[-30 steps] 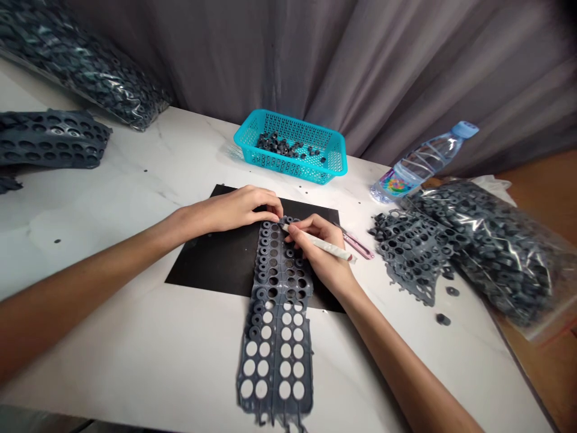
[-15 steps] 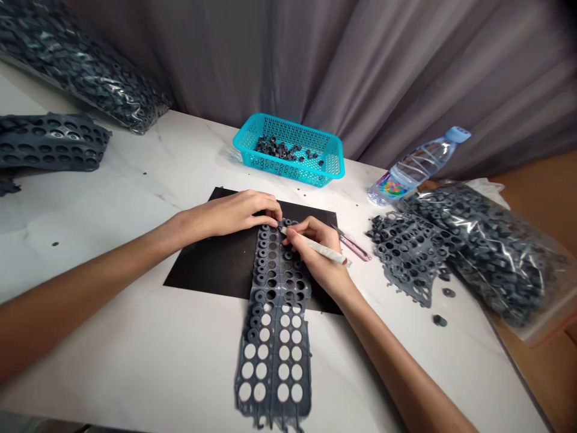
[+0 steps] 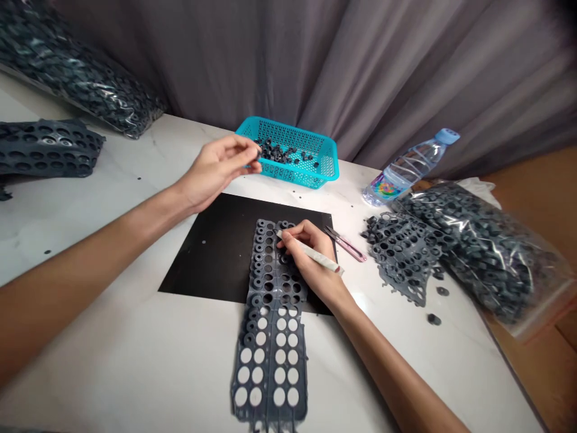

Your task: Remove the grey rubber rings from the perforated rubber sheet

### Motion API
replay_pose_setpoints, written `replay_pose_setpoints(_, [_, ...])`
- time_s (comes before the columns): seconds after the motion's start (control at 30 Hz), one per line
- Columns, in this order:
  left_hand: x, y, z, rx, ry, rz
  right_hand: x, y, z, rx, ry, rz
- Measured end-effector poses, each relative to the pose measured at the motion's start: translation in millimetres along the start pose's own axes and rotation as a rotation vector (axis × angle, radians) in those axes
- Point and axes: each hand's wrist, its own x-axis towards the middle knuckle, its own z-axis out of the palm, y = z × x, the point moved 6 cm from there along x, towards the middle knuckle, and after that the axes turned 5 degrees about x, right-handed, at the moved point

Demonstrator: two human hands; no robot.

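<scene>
My left hand (image 3: 223, 162) is raised at the near left corner of the turquoise basket (image 3: 333, 157), thumb and fingertips pinched on a small dark rubber piece (image 3: 258, 151). My right hand (image 3: 315, 252) grips a slim, pale, pen-like tool (image 3: 318, 258) that looks wrapped in white; its tip is near the sheet's upper end. Beneath it lies a long grey rubber sheet (image 3: 273, 337) with rows of round holes. Ring-shaped pieces still sit along its left column and upper right; my right hand hides part of that side. Several loose dark pieces (image 3: 279, 153) lie in the basket.
A black mat (image 3: 198, 252) lies under the sheet's upper part. Pink-handled snips (image 3: 351, 245), a holed rubber scrap (image 3: 406, 252), a water bottle (image 3: 410, 168) and a clear bag of rubber pieces (image 3: 491, 258) are at right. Another filled bag (image 3: 90, 78) and rubber sheet (image 3: 45, 147) are at left.
My left hand has lifted off the sheet's top and moved up and left to the basket with a small rubber piece. My right hand stays by the sheet with the tool.
</scene>
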Motion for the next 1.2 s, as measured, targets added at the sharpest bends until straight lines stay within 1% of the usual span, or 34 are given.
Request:
replay_pose_setpoints(0.1, [-16,-5,15.5,0.025,-0.154,-0.1,0,-1,-7,0.098,0.048,-0.007])
replay_pose_setpoints(0.17, [-22,-11,22.3,0.094,-0.203,-0.125,-1,0,-11,0.136,0.079,-0.003])
replay_pose_setpoints(0.2, [-20,-13,23.5,0.144,-0.206,-0.103,-2,0,-12,0.147,0.087,0.005])
replay_pose_setpoints(0.27, [-5,-14,22.5,0.273,-0.169,0.006,-3,2,-14,0.161,0.087,0.024])
replay_pose_setpoints(0.37, [31,-13,21.0,0.527,-0.081,0.194,-5,3,-13,0.166,0.054,0.044])
replay_pose_setpoints(0.43, [48,-13,22.8,0.696,-0.048,0.264,-6,3,-12,0.147,0.025,0.052])
replay_pose_setpoints(0.47, [51,-11,23.8,0.759,-0.035,0.296,-6,3,-12,0.13,0.015,0.053])
replay_pose_setpoints(0.53, [43,-6,25.3,0.822,-0.042,0.354,-7,4,-12,0.087,0.004,0.047])
replay_pose_setpoints(0.57, [33,-5,25.9,0.823,-0.081,0.366,-7,4,-12,0.063,0.002,0.04])
replay_pose_setpoints(0.6, [20,-5,26.6,0.807,-0.151,0.357,-7,5,-12,0.04,0.001,0.028])
replay_pose_setpoints(0.7, [-24,-15,28.2,0.759,-0.48,0.229,-7,5,-12,-0.011,-0.001,-0.003])
replay_pose_setpoints(0.73, [-35,-19,26.6,0.752,-0.553,0.191,-6,4,-11,-0.017,-0.001,-0.007])
replay_pose_setpoints(0.77, [-43,-22,24.4,0.75,-0.598,0.164,-6,3,-11,-0.017,0.0,-0.005])
replay_pose_setpoints(0.83, [-48,-25,21.2,0.752,-0.634,0.149,-6,0,-11,-0.008,0.013,-0.005])
replay_pose_setpoints(0.93, [-43,-25,23.9,0.755,-0.68,0.184,-4,-8,-14,0.001,0.032,-0.029])
replay_pose_setpoints(1.07, [-41,-21,30.4,0.746,-0.757,0.229,5,-11,-8,0.032,-0.035,-0.016])
replay_pose_setpoints(1.13, [-43,-21,30.8,0.756,-0.774,0.246,11,-9,-2,0.064,-0.065,-0.004])
replay_pose_setpoints(1.2, [-45,-21,30.0,0.77,-0.78,0.256,14,-6,3,0.084,-0.066,-0.004])
